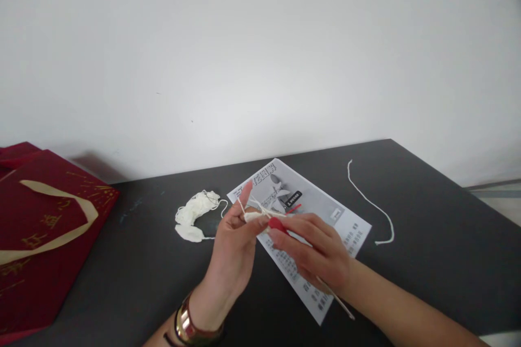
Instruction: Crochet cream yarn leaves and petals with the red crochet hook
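My left hand (238, 244) is closed on a small white crochet piece (253, 217), its index finger raised with white yarn passing over it. In my right hand (315, 246) is a crochet hook (278, 224) with a red grip; its thin shaft end sticks out below the palm. The hook's working tip meets the crochet piece between both hands, where my fingers partly hide it. Left of my left hand lies a loose heap of white yarn (199, 207). Against the heap rests a white leaf-shaped piece (189, 233) with a strand running towards my left hand.
Beneath my hands a printed sheet (317, 184) lies slanted on the dark table (427, 227). A cut length of white yarn (372, 203) curves to its right. At the far left stands a dark red gift bag (77, 190) with a cream ribbon handle. A white wall rises behind the table.
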Available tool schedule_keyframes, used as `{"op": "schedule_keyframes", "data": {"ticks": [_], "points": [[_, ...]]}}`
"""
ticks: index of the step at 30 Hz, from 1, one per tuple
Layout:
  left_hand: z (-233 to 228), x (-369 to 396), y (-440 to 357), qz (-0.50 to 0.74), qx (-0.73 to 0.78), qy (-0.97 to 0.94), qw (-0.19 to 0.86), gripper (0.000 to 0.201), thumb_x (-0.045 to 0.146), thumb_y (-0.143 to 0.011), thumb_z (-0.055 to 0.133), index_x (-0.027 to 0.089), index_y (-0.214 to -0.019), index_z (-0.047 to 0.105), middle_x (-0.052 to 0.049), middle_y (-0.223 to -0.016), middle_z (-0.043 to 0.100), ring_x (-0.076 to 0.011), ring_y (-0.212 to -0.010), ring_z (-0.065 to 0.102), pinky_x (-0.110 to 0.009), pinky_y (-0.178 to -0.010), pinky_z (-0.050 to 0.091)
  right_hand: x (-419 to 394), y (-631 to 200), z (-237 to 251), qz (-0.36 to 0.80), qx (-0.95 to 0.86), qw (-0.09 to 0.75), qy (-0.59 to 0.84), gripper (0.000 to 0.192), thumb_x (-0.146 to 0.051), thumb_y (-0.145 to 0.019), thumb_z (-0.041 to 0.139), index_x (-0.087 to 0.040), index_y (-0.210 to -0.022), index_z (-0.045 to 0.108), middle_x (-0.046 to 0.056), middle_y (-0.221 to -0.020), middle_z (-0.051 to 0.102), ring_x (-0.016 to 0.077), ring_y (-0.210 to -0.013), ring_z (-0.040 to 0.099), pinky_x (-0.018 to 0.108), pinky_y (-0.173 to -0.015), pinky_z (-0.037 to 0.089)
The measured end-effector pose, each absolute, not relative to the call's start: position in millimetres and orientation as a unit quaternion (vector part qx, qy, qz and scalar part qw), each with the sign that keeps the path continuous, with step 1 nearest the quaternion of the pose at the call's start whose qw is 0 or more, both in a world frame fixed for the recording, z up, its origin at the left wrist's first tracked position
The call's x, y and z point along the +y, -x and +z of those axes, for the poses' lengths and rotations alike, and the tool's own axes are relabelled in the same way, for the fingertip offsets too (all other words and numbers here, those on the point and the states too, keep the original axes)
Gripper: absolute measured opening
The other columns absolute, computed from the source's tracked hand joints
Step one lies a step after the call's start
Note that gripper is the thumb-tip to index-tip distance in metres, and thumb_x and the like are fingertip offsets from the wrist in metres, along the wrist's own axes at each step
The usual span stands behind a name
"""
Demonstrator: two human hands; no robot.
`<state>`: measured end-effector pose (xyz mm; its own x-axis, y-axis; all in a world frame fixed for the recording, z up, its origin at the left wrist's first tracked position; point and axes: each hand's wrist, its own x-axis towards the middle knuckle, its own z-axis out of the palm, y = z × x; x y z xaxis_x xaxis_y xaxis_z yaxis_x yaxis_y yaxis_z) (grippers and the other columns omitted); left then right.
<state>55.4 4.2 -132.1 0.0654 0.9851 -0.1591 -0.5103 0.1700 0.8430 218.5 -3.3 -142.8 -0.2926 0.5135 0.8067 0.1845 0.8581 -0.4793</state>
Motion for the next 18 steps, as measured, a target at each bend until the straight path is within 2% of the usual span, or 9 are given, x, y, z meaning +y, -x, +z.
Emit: {"op": "schedule_keyframes", "data": {"ticks": [2, 4, 6, 7, 9, 13, 18], "points": [[-126, 5, -53, 0.536, 0.369, -0.28, 0.706, 0.06, 0.012, -0.07, 0.075, 0.018, -0.128, 0.059, -0.001, -0.082, 0.07, -0.0102, -0.07, 0.063, -0.024, -0.073, 0.049, -1, -219, -144, 0.219, -0.752, 0.579, 0.226, 0.045, -0.002, -0.076, 0.065, -0.022, -0.116, 0.071, 0.014, -0.101, 0.075, 0.0254, -0.09, 0.066, 0.039, -0.078, 0.054], [-121, 5, -50, 0.522, 0.358, -0.26, 0.729, 0.059, 0.008, -0.069, 0.075, 0.017, -0.125, 0.061, -0.002, -0.083, 0.07, -0.0106, -0.072, 0.064, -0.024, -0.073, 0.049, 4, -215, -143, 0.395, -0.614, 0.626, 0.273, 0.027, -0.009, -0.077, 0.069, -0.025, -0.097, 0.079, 0.008, -0.089, 0.075, 0.0209, -0.078, 0.065, 0.033, -0.07, 0.053], [-117, 6, -46, 0.518, 0.355, -0.249, 0.737, 0.061, 0.006, -0.068, 0.076, 0.017, -0.126, 0.061, -0.002, -0.085, 0.071, -0.0118, -0.075, 0.065, -0.024, -0.076, 0.049, 9, -209, -142, 0.544, -0.466, 0.63, 0.3, 0.009, -0.022, -0.079, 0.073, -0.026, -0.084, 0.079, 0.005, -0.08, 0.073, 0.0163, -0.066, 0.062, 0.028, -0.058, 0.051], [-116, 6, -45, 0.516, 0.356, -0.245, 0.74, 0.062, 0.005, -0.067, 0.077, 0.017, -0.126, 0.061, -0.002, -0.085, 0.071, -0.0124, -0.076, 0.065, -0.025, -0.076, 0.049, 11, -207, -142, 0.59, -0.419, 0.621, 0.303, 0.007, -0.029, -0.08, 0.073, -0.026, -0.082, 0.079, 0.004, -0.077, 0.072, 0.0143, -0.061, 0.059, 0.026, -0.053, 0.049], [-114, 4, -43, 0.509, 0.359, -0.241, 0.744, 0.063, 0.005, -0.067, 0.078, 0.016, -0.126, 0.06, -0.003, -0.087, 0.072, -0.0127, -0.076, 0.065, -0.024, -0.077, 0.049, 15, -203, -143, 0.635, -0.374, 0.604, 0.303, 0.014, -0.038, -0.081, 0.071, -0.025, -0.081, 0.077, 0.002, -0.07, 0.07, 0.0111, -0.053, 0.054, 0.022, -0.047, 0.046], [-112, -1, -41, 0.497, 0.357, -0.251, 0.75, 0.062, 0.006, -0.069, 0.078, 0.018, -0.127, 0.061, -0.001, -0.084, 0.072, -0.0113, -0.072, 0.064, -0.026, -0.079, 0.049, 19, -202, -145, 0.699, -0.309, 0.571, 0.298, 0.02, -0.041, -0.078, 0.072, -0.021, -0.076, 0.073, -0.001, -0.06, 0.06, 0.0082, -0.047, 0.047, 0.018, -0.041, 0.043], [-107, -8, -41, 0.466, 0.367, -0.281, 0.754, 0.061, 0.008, -0.068, 0.079, 0.021, -0.126, 0.063, -0.006, -0.102, 0.074, -0.0175, -0.087, 0.068, -0.029, -0.08, 0.051, 20, -209, -138, 0.713, -0.313, 0.56, 0.282, 0.022, -0.039, -0.074, 0.075, -0.019, -0.069, 0.07, -0.002, -0.055, 0.057, 0.0088, -0.042, 0.043, 0.02, -0.037, 0.039]]}}
